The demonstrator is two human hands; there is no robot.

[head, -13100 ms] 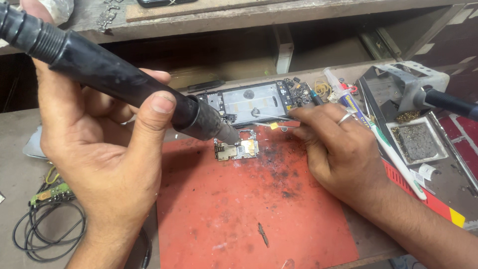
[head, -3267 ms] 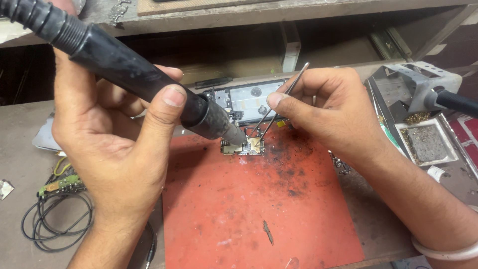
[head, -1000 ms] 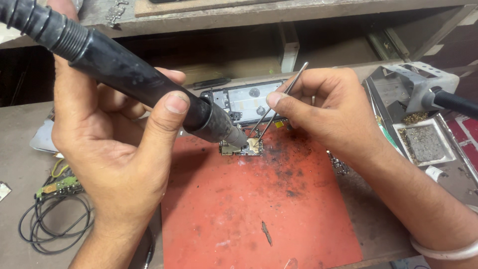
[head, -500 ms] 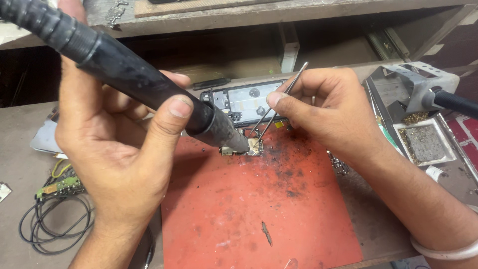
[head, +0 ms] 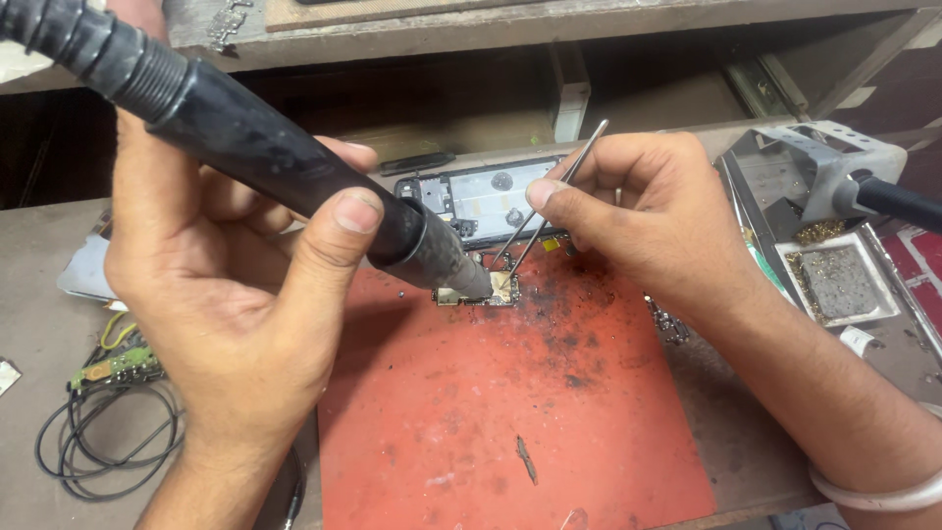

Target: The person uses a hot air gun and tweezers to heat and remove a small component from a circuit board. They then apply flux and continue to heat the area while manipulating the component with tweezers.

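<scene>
My left hand (head: 235, 294) grips a thick black hot-air wand (head: 265, 162) whose nozzle points down at a small circuit board (head: 481, 291) lying at the top edge of a scorched red work mat (head: 510, 422). My right hand (head: 638, 211) pinches metal tweezers (head: 545, 211); their tips touch the same board from the right. Behind the board lies an opened phone frame (head: 481, 201) with its inner parts showing.
A soldering iron stand (head: 814, 177) with a brass-wool tray (head: 844, 285) sits at the right. Coiled black wires and a small green board (head: 108, 432) lie at the left. A dark sliver (head: 527, 459) lies on the mat. A wooden shelf edge runs along the back.
The wand has tilted slightly, with its nozzle staying over the board. The tweezers and my right hand have held their place since 3 seconds ago; earlier my right hand held no tweezers.
</scene>
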